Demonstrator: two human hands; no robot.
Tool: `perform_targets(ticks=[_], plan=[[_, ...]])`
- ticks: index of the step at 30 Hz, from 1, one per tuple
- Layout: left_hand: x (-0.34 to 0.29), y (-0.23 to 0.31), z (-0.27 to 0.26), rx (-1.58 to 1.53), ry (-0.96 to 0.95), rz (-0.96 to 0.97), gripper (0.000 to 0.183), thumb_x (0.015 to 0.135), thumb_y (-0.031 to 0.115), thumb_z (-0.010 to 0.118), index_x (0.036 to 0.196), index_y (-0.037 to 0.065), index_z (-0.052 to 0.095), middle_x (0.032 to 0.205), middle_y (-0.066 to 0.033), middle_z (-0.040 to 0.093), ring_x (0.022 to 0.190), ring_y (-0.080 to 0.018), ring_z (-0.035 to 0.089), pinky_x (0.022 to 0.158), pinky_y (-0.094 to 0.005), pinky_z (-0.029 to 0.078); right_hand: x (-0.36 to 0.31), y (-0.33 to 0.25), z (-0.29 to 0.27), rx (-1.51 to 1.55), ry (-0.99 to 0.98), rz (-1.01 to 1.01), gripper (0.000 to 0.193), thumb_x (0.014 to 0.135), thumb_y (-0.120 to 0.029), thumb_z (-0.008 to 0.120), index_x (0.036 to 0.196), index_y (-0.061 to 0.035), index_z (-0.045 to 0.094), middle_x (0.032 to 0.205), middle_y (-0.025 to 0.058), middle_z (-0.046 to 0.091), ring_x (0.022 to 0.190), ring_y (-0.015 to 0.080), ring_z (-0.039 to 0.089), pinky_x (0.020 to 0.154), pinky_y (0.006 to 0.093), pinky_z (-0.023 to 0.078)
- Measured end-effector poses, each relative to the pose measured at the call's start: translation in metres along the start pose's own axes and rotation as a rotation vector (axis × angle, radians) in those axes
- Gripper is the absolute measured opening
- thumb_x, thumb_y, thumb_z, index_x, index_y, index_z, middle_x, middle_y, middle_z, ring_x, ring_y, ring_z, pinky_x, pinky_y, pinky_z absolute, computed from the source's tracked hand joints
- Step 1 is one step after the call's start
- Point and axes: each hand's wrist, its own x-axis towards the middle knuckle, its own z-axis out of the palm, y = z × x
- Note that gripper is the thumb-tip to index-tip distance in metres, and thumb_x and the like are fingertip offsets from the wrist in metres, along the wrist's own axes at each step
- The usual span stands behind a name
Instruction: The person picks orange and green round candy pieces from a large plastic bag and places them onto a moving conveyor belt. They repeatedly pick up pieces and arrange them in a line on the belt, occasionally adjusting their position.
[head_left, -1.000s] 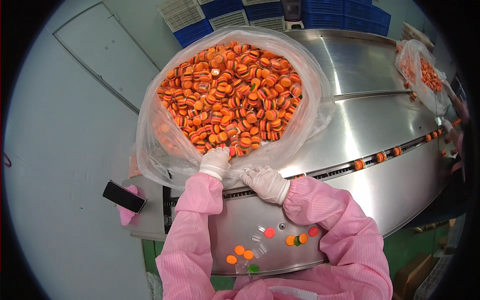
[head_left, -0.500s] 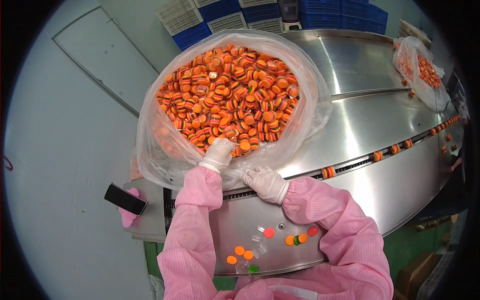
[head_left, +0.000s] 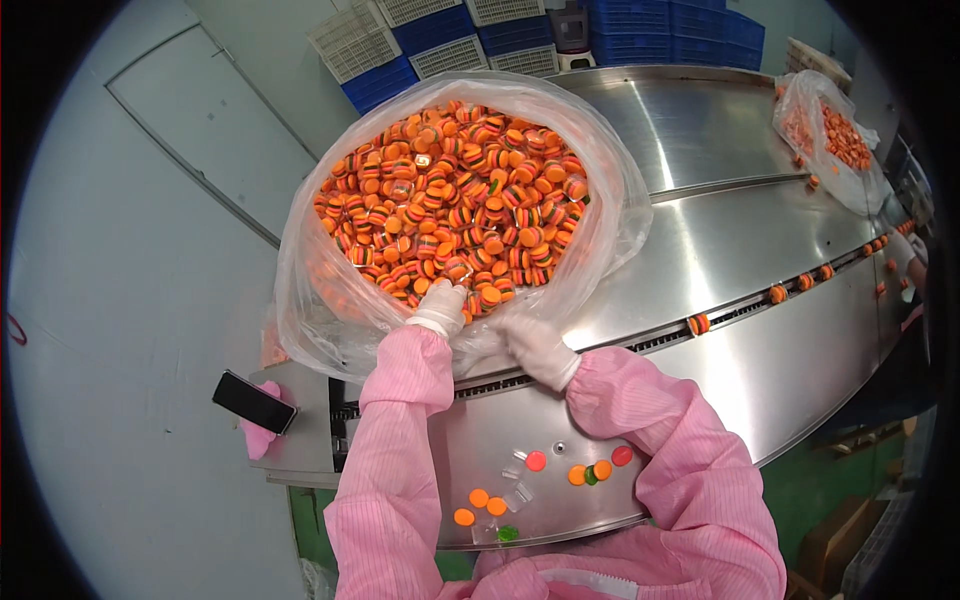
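Observation:
A large clear plastic bag (head_left: 625, 160) gapes wide, filled with layered orange, red and green burger-shaped gummy candies (head_left: 450, 190). My left hand (head_left: 440, 308), in a white glove, reaches over the near rim with fingers bent against the nearest candies; its fingertips are partly hidden. Beside it, my gloved right hand (head_left: 538, 348) hovers by the bag's near right edge, just above the conveyor slot, its fingers smeared by motion. Below, on the steel tabletop, lie loose orange discs (head_left: 480, 498), red discs (head_left: 536, 461), green pieces (head_left: 508, 534) and clear plastic bits (head_left: 518, 495).
Wrapped candies (head_left: 698, 325) ride spaced along the conveyor chain (head_left: 650, 343) toward the right. Another person's gloved hand (head_left: 908, 256) is at its far end, near a second bag of candies (head_left: 840, 140). A phone (head_left: 254, 401) rests at left; blue and white crates (head_left: 430, 40) stand behind.
Candies on the conveyor have moved right. My right hand has shifted and blurred beside the bag, while my left stays at the rim. Another person's hand has come in at far right.

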Motion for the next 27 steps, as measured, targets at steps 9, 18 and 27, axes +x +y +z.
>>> perform_targets(ticks=[9, 18, 27], plan=[[-0.042, 0.007, -0.008, -0.136, 0.299, 0.149, 0.028, 0.066, 0.002, 0.064, 0.092, 0.004, 0.055, 0.09, -0.0108, 0.059, 0.087, -0.0258, 0.056, 0.079, -0.034, 0.044, 0.013, -0.061, -0.051, 0.653, 0.121, 0.664, 0.036, 0.084, -0.005, 0.044, 0.12, -0.0036, 0.047, 0.086, 0.0059, 0.051, 0.071, 0.0124, 0.051, 0.065, 0.0228, 0.043], [-0.113, 0.085, -0.016, -1.612, 0.427, 0.138, 0.028, 0.076, -0.005, 0.063, 0.101, 0.001, 0.053, 0.094, -0.0031, 0.056, 0.085, -0.0105, 0.055, 0.076, -0.0239, 0.047, -0.005, -0.101, -0.019, 0.047, 0.283, -0.061, 0.048, 0.087, -0.003, 0.045, 0.133, -0.0013, 0.034, 0.111, 0.0157, 0.046, 0.098, 0.0271, 0.048, 0.091, 0.0326, 0.037], [-0.117, 0.089, 0.02, -1.648, 0.497, 0.063, 0.027, 0.076, -0.005, 0.063, 0.099, 0.004, 0.052, 0.085, 0.0006, 0.055, 0.072, -0.0054, 0.053, 0.065, -0.0197, 0.047, -0.022, -0.089, 0.001, 0.175, 0.216, 0.009, 0.043, 0.089, -0.006, 0.041, 0.131, 0.0003, 0.035, 0.115, 0.0152, 0.046, 0.103, 0.0255, 0.048, 0.092, 0.0307, 0.036]])
